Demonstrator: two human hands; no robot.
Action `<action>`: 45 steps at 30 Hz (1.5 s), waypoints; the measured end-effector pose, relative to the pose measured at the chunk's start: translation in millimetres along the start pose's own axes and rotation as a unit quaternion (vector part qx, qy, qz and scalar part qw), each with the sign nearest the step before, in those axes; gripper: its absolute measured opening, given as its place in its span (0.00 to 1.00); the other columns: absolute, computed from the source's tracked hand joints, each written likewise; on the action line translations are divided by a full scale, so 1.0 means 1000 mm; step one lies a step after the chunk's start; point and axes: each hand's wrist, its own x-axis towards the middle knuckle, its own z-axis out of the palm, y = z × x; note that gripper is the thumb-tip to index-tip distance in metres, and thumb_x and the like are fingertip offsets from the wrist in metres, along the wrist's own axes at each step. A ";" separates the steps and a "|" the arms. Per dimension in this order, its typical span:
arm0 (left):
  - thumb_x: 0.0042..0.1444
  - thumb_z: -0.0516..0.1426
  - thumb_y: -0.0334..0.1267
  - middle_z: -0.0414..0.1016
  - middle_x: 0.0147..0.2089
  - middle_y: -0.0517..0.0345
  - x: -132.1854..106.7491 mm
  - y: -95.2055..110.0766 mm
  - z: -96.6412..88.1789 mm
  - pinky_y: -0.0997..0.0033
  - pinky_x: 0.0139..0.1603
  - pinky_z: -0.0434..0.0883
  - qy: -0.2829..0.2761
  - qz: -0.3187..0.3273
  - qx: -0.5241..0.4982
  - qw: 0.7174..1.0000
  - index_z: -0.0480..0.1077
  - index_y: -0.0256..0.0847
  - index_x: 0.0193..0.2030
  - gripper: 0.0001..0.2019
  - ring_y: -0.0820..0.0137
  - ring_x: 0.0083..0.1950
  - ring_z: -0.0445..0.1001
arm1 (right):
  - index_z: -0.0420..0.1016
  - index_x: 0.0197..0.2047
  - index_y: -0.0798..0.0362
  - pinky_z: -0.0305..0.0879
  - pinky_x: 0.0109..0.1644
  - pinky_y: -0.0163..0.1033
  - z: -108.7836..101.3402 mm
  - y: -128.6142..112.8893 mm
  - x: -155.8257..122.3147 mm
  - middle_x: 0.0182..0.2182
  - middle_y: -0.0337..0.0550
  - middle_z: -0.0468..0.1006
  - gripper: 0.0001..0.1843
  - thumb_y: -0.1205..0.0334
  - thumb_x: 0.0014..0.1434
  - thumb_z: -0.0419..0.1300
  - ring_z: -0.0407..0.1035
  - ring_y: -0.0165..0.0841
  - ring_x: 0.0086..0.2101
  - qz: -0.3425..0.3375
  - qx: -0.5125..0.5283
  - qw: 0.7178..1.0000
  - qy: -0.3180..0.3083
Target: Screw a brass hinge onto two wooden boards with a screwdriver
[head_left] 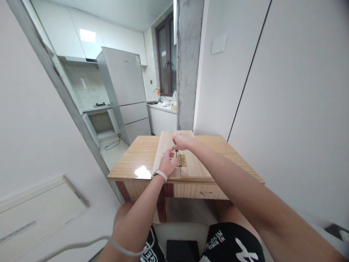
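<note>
Two pale wooden boards (pixel 191 167) lie side by side on a small wooden table (pixel 136 160). A brass hinge (pixel 182 160) sits across the seam between them. My left hand (pixel 167 163), with a white wristband, rests on the left board beside the hinge, fingers pinched near its edge. My right hand (pixel 182 141) hovers just above the hinge with fingers closed, holding something thin upright over it that I cannot make out.
The table has a drawer (pixel 203 191) at its front and stands against a white wall and a grey concrete pillar (pixel 188 65). Behind it are a fridge (pixel 125 91) and a kitchen counter with a sink (pixel 160 105). A white cable (pixel 81 245) crosses my left arm.
</note>
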 end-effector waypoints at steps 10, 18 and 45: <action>0.56 0.60 0.22 0.81 0.46 0.55 0.039 0.061 -0.019 0.68 0.48 0.76 0.025 0.077 -0.016 0.997 0.59 0.46 0.69 0.35 0.68 0.44 0.79 | 0.69 0.63 0.60 0.66 0.38 0.37 0.006 0.002 -0.005 0.47 0.57 0.84 0.32 0.57 0.58 0.67 0.78 0.43 0.44 0.042 0.101 0.994 -0.002; 0.62 0.61 0.30 0.79 0.52 0.54 0.044 0.056 -0.026 0.63 0.52 0.78 -0.003 0.099 0.015 0.995 0.68 0.48 0.64 0.24 0.66 0.46 0.79 | 0.70 0.53 0.55 0.64 0.41 0.35 0.051 0.040 -0.019 0.47 0.52 0.82 0.15 0.56 0.69 0.52 0.76 0.38 0.44 0.132 0.236 0.957 0.105; 0.62 0.63 0.31 0.80 0.47 0.54 0.047 0.061 -0.023 0.61 0.53 0.77 0.020 0.083 0.055 0.995 0.74 0.47 0.59 0.19 0.63 0.46 0.79 | 0.65 0.71 0.47 0.55 0.66 0.42 0.184 0.014 -0.067 0.63 0.51 0.71 0.25 0.55 0.75 0.46 0.63 0.39 0.62 0.136 0.116 0.977 0.118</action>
